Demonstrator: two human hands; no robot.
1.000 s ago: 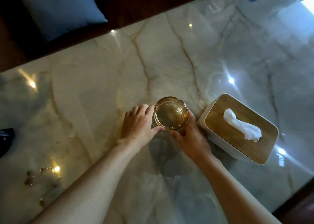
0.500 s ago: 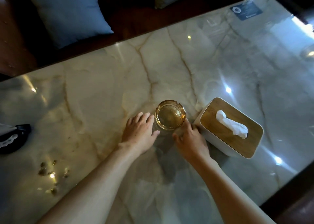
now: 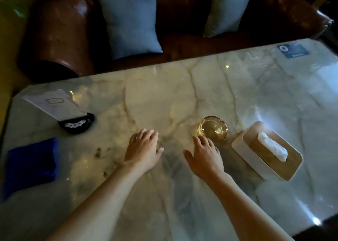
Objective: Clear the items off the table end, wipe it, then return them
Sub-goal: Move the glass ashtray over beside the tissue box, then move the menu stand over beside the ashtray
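Note:
An amber glass ashtray (image 3: 213,128) stands on the marble table (image 3: 164,98), just left of a white tissue box (image 3: 267,150) with a wooden lid and a tissue sticking out. My right hand (image 3: 204,155) hovers open just in front of the ashtray, fingertips close to its near rim, holding nothing. My left hand (image 3: 143,148) is open and empty, well to the left of the ashtray. At the table's left end lie a folded blue cloth (image 3: 30,164) and a white card in a black stand (image 3: 60,109). Small crumbs (image 3: 101,152) spot the surface near the cloth.
A brown leather sofa (image 3: 60,34) with two pale blue cushions (image 3: 130,25) runs along the table's far edge. A blue sticker (image 3: 292,49) sits at the far right corner. The table's near right edge drops off beyond the tissue box.
Both hands let go of the ashtray and drew back toward me, the left moving further left. The view lifted and swung left, bringing the cloth, card stand and sofa into sight.

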